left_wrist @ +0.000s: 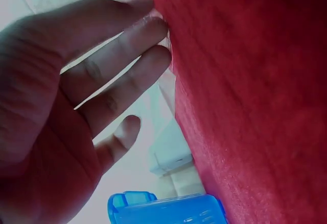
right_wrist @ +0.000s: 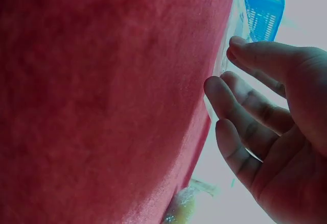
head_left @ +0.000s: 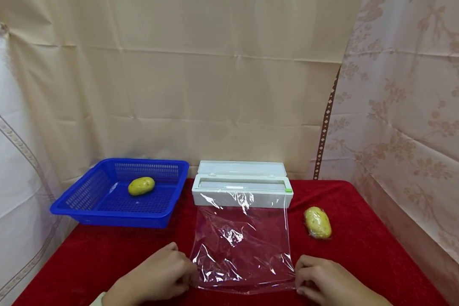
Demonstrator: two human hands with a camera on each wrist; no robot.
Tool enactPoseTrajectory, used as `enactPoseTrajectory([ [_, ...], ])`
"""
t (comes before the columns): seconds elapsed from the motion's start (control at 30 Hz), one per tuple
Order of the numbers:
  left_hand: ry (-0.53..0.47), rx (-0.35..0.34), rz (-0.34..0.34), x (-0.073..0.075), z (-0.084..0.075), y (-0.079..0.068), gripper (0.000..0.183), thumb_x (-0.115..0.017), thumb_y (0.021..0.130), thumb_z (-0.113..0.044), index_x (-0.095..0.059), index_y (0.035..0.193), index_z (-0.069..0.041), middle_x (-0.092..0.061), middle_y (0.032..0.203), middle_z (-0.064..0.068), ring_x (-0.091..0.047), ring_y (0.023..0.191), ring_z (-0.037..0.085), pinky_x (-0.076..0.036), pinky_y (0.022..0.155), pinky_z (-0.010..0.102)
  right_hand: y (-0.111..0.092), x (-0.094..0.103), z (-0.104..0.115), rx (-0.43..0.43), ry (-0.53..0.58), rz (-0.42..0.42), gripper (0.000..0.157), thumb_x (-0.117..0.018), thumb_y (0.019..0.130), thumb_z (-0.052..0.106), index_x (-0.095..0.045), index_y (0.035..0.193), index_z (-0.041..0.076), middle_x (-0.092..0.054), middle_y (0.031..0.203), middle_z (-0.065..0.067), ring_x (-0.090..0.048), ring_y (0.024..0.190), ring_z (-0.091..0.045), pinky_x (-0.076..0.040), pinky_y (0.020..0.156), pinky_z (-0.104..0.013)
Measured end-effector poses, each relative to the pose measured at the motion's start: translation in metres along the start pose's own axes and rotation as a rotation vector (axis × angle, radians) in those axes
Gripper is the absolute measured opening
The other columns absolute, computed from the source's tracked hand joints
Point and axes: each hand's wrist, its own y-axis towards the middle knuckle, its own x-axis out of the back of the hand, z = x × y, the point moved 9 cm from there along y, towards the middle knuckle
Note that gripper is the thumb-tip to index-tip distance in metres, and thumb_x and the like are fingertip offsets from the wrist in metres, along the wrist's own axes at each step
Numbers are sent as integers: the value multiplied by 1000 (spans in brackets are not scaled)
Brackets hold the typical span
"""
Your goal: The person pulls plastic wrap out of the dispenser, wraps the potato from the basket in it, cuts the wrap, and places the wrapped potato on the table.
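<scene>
A sheet of clear plastic wrap [head_left: 248, 225] stretches toward me from a white dispenser box [head_left: 206, 199] whose lid is raised. At the sheet's near left corner, my left hand [head_left: 157, 274] pinches the film between thumb and fingertips. My right hand [head_left: 325, 278] pinches the near right corner in the same way. In both wrist views, the other fingers of the left hand [left_wrist: 66, 86] and right hand [right_wrist: 276, 127] are loosely bent. Right of the box lies a potato [head_left: 317, 222] wrapped in shiny film.
A blue plastic basket [head_left: 114, 219] stands at the back left, with one unwrapped potato [head_left: 141, 186] inside. Red cloth [head_left: 367, 238] covers the table. A beige curtain [head_left: 214, 93] hangs behind, and patterned fabric [head_left: 413, 127] hangs along the right side.
</scene>
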Motion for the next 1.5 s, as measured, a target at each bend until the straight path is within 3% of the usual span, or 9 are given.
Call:
enactPoseTrajectory([
  [0.13,-112,27,33,-3,8,2,14,-83,84,-35,-71,78,-39,-56,69,-36,-41,63,-22,-32,66,12,2,-2,-2,2,29,15,6,-79,91,36,-74,93,39,-60,99,22,-55,82,8,-55,70,-17],
  [0.23,-207,41,51,-5,13,4,15,-78,91,-30,-72,78,-34,-55,68,-33,-40,61,-21,-34,62,5,2,-4,-5,-7,60,31,4,-79,91,37,-76,92,38,-60,98,22,-55,81,7,-55,69,-17],
  [0.37,-269,83,92,-7,19,7,16,-77,92,-23,-72,78,-30,-55,66,-31,-42,59,-20,-37,57,4,3,-5,-10,-56,96,65,4,-79,91,36,-76,92,38,-64,92,26,-57,78,6,-55,69,-18],
  [0.6,-317,245,147,-17,32,9,13,-87,80,-26,-75,80,-30,-64,67,-31,-52,62,-21,-46,60,11,1,-6,-18,-180,207,97,14,-78,90,43,-70,98,36,-69,83,22,-62,69,-1,-55,63,-21],
  [0.8,-409,366,178,-28,42,6,23,-91,73,-25,-70,80,-25,-59,60,-28,-55,58,-9,-47,57,17,5,-3,-18,-149,168,-10,13,-69,97,47,-70,92,35,-66,76,23,-58,68,3,-50,61,-21],
  [1.03,-480,393,183,-33,47,3,31,-92,72,-27,-65,86,-21,-57,58,-24,-53,56,-6,-46,57,19,9,-7,-22,-156,215,-83,17,-85,86,31,-68,84,30,-61,83,17,-55,73,2,-50,62,-21],
  [1.27,-573,372,201,-28,49,2,24,-85,83,-28,-66,92,-17,-62,64,-19,-55,57,-5,-47,57,20,13,0,-24,-204,285,-102,23,-85,85,27,-64,93,21,-58,78,9,-54,66,-2,-48,58,-23],
  [1.5,-564,371,226,-18,50,7,21,-83,85,-27,-66,93,-16,-63,67,-17,-56,60,-4,-47,57,20,32,20,-26,-171,233,-150,26,-86,84,24,-67,99,17,-58,78,7,-52,64,-2,-46,56,-23],
])
